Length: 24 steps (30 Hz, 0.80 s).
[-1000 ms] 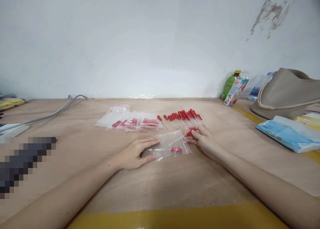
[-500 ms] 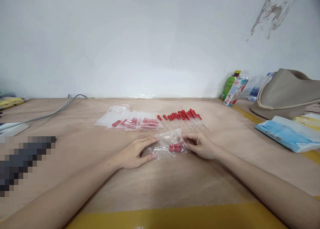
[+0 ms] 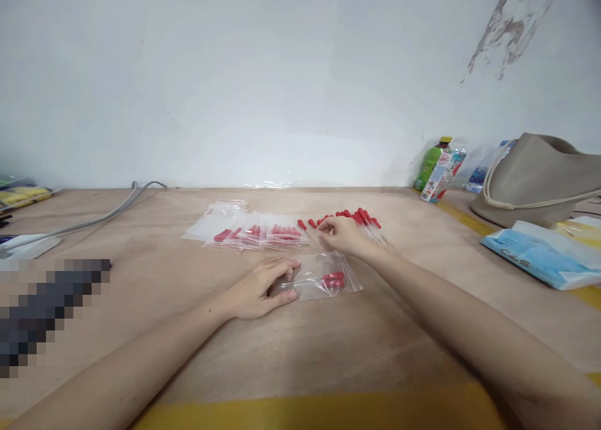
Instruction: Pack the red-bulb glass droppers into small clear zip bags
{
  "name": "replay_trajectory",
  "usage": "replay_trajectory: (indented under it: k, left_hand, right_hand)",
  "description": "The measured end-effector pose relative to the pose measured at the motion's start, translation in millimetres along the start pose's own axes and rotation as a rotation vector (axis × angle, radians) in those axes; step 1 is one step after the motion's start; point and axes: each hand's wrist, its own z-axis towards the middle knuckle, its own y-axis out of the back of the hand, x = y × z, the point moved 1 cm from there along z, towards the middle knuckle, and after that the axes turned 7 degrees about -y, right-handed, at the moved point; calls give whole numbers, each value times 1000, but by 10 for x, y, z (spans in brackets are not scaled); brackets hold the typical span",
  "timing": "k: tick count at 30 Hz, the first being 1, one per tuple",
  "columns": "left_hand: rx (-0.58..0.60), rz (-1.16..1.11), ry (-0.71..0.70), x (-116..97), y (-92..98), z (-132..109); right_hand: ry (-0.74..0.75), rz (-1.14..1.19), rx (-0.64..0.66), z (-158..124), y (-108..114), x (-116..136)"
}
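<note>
Frame centre: a clear zip bag is laid flat on the tabletop, with two red-bulbed droppers seen inside—bulbs toward the right, zip end. Its left end is pressed by the left hand, thumb and fingers spread apart, presumably so that slipping is prevented while the zip end is left accessible. The right hand, well clear of the left, is held above the bag at the loose droppers, fingertips drawn in; whether one is pinched cannot be told. These are fanned side by side, probably for single pickup. Left of them, filled bags are overlapped—likely to save space.
</note>
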Motion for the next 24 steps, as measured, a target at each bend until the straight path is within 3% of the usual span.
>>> replay_trajectory:
  k: [4,9,15,19,24]
  left_hand:
    - [5,12,-18,-21,10,-8]
    - [-11,17,-24,-25,5,-8]
    - [1,61,-44,16,-13,-7]
    - [5,68,-43,29,-14,-11]
    - [9,84,-34,54,-19,-14]
  right_hand:
    - [-135,-230,71,247,-231,195]
    - [-219,-279,98,418,-386,277]
    - [-200,-264,55,316,-257,328]
    - [-121,31,-127,98,94,77]
    - [-274,584,-323,-259,373,-505]
